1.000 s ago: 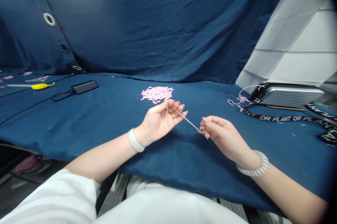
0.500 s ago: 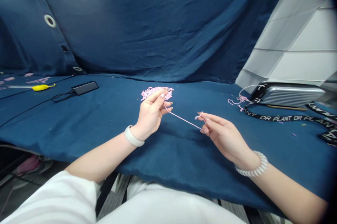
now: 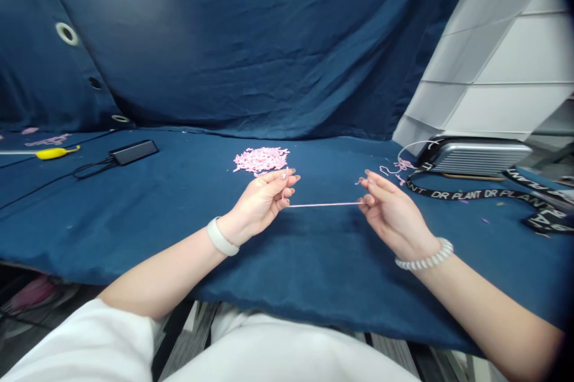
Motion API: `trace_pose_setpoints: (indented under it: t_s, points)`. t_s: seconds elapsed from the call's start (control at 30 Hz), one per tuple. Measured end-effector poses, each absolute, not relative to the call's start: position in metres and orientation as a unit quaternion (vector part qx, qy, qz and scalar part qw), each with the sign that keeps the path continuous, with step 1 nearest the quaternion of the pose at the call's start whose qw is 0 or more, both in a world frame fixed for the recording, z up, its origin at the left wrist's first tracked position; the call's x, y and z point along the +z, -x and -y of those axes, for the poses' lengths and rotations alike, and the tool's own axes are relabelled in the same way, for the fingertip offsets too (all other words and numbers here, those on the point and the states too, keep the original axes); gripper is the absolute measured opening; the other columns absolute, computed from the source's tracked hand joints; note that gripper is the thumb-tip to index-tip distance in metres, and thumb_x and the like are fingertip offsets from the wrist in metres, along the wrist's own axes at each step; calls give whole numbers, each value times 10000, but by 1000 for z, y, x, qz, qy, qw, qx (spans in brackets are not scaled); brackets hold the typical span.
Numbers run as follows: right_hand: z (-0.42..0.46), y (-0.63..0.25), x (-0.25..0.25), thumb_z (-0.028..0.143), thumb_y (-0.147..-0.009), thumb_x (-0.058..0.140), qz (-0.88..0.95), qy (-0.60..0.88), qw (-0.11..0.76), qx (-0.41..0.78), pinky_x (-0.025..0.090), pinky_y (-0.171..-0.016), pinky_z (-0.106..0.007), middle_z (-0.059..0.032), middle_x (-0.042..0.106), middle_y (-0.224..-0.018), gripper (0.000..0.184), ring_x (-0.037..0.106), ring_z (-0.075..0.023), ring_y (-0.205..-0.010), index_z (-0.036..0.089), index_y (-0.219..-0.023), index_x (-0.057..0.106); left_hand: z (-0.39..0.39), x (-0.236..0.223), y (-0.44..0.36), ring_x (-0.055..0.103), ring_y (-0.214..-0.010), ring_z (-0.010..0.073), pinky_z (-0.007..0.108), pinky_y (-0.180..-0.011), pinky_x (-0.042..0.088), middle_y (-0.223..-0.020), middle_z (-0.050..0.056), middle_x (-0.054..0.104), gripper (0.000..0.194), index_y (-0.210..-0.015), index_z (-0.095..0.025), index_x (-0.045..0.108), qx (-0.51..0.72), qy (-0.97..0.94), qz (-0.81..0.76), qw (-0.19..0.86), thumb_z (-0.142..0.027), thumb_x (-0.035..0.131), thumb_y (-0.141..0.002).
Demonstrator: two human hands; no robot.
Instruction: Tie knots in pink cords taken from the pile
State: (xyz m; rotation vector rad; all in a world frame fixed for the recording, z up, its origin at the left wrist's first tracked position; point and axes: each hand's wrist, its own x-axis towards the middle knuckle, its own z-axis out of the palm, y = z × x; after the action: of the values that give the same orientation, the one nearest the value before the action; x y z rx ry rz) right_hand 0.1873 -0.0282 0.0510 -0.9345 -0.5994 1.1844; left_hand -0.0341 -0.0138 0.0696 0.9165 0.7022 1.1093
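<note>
Sleeves: two white sleeves [image 3: 85, 340], soft fabric, nearest the camera, well in front of the pile of pink scraps [image 3: 260, 160].
Wrist wear: one smooth white band [image 3: 219, 237] on the left wrist; one coiled pale spiral bracelet [image 3: 424, 259] on the right.
Left hand [image 3: 258, 205]: narrow pinch, fingertips holding one end of the cord, just in front of the pile.
Right hand [image 3: 390, 208]: narrow pinch on the cord's other stretch, in front of the pile and to its right.
Pink cord [image 3: 323, 204]: one thin strand, pulled straight and level between both hands, just in front of the pile.
Table cover: one smooth blue cloth [image 3: 134, 238] beneath the pile.
Pile: one loose heap of many small curled scraps.
Left of pile: one flat black box [image 3: 133, 152] with a black cable [image 3: 92, 168]; one yellow-handled tool [image 3: 57, 153].
Right of pile: loose pink strands [image 3: 397, 167]; one black lanyard [image 3: 466, 193] printed "DR PLANT"; one ribbed silver case [image 3: 473, 156].
Behind pile: one creased blue drape [image 3: 224, 41] with four metal eyelets [image 3: 67, 33]; one white panelled surface [image 3: 506, 53].
</note>
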Motion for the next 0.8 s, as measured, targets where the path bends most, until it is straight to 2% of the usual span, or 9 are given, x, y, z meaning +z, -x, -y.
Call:
trace_pose_setpoints:
  t_s: [0.2,0.3,0.43,0.57,0.67,0.73,0.8]
  points:
    - [18,-204,56,149,-678,627,250,400,718,511,473,-500,-130,40,599,-877,429,451,19,-478,286,-1069,518,21,66,27,529,-520,-15,69,-458,478,-790,-14,645,179,-814,-171,604,420,-438,-337,720,-285,661,-688]
    - [19,-202,55,196,-669,658,302,394,704,508,477,-522,-141,27,607,-893,474,456,13,-491,271,-1103,483,23,64,24,531,-524,-9,76,-455,471,-773,-9,635,192,-771,-162,584,417,-433,-332,727,-323,652,-692]
    - [31,-184,49,288,-662,682,412,395,645,508,461,-525,-143,-4,624,-829,372,476,-3,-519,187,-991,541,26,60,22,573,-625,15,119,-578,527,-810,-6,609,191,-781,-162,569,422,-427,-300,742,-292,667,-681]
    - [47,-164,41,307,-660,681,471,417,577,521,460,-530,-155,-58,645,-928,329,501,-15,-541,151,-940,608,30,53,19,589,-656,41,171,-637,541,-758,-16,595,225,-817,-180,572,395,-436,-308,748,-283,692,-657]
    - [53,-157,36,307,-655,688,475,417,561,534,508,-650,-197,-71,645,-982,338,581,-62,-673,164,-958,647,32,48,17,604,-660,57,166,-611,526,-745,-12,606,231,-808,-191,564,365,-438,-342,747,-321,685,-660]
    - [54,-157,34,320,-665,681,473,421,572,521,514,-744,-224,-76,653,-961,302,609,-94,-774,159,-920,670,32,45,16,612,-683,63,160,-610,521,-790,0,620,217,-793,-191,560,355,-434,-356,748,-343,662,-676]
    - [53,-157,35,324,-658,688,467,435,587,498,512,-765,-229,-78,663,-909,267,619,-105,-787,146,-857,683,32,43,14,613,-711,65,173,-641,530,-817,7,620,205,-778,-184,564,354,-434,-362,745,-344,651,-684]
